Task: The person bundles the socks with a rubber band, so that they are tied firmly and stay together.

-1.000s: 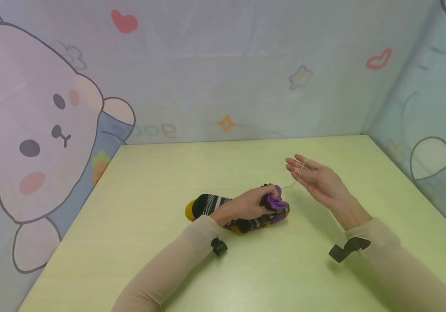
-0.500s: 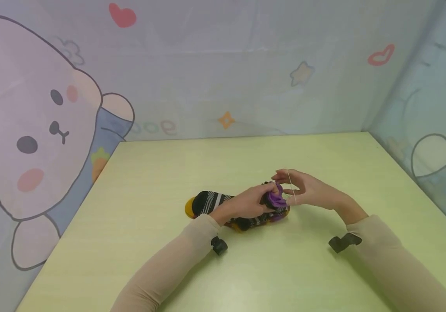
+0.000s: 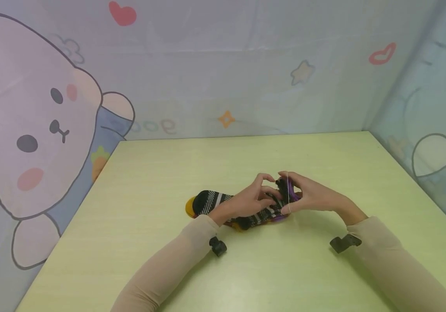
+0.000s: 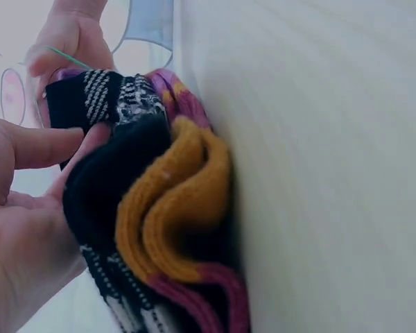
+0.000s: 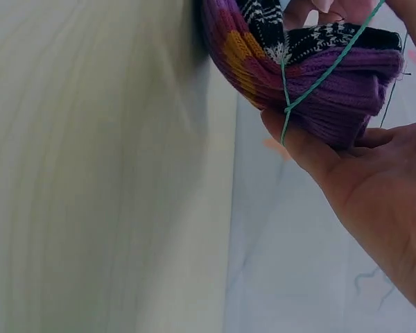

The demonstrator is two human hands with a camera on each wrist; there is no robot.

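Note:
A bundle of knit socks (image 3: 209, 200) lies on the table, patterned black and white with mustard toes and heels (image 4: 156, 201). My right hand (image 3: 316, 194) holds the purple and black cuff end (image 5: 347, 90) between thumb and fingers, raising it a little. A thin green string (image 5: 333, 66) crosses the cuff end in the right wrist view; in the head view it runs as a pale line across the right fingers. My left hand (image 3: 248, 201) is over the socks, index finger arched toward the cuff, its thumb and fingertips right at the black fabric in the left wrist view.
The pale yellow-green table (image 3: 160, 169) meets a cartoon-printed cloth backdrop (image 3: 207, 65) at the back and sides. Each wrist wears a small black camera mount, such as the left mount (image 3: 218, 246).
The right hand has come left and down to the socks with the string round its fingers and taken the cuff end. The left hand has loosened its grip on the cuff.

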